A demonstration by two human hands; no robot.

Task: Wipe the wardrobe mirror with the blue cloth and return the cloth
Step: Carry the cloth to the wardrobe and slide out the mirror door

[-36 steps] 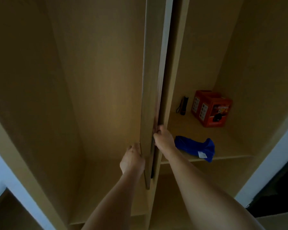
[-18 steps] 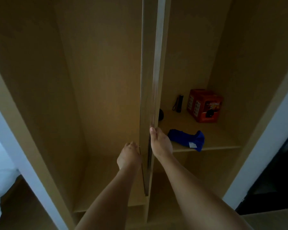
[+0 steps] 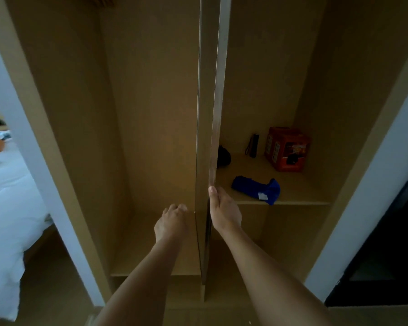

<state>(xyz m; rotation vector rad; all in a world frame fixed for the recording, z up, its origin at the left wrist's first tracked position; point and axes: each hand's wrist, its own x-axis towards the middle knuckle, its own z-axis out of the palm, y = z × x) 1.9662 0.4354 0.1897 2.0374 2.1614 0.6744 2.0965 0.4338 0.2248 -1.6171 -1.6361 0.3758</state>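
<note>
Both hands have slid down the edge-on mirror panel (image 3: 213, 114): left hand (image 3: 171, 222) curled beside it, right hand (image 3: 224, 210) gripping it. Pulling steadily avoids twisting. Blue cloth (image 3: 254, 188) lies on the shelf (image 3: 299, 191).

red box (image 3: 286, 151) printed panels illegible, blue cloth (image 3: 257, 188) white tag unreadable

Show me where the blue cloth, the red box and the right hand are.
blue cloth (image 3: 252, 188), head view, middle of its folded body
red box (image 3: 286, 150), head view, front face
right hand (image 3: 224, 209), head view, back of the hand
</note>
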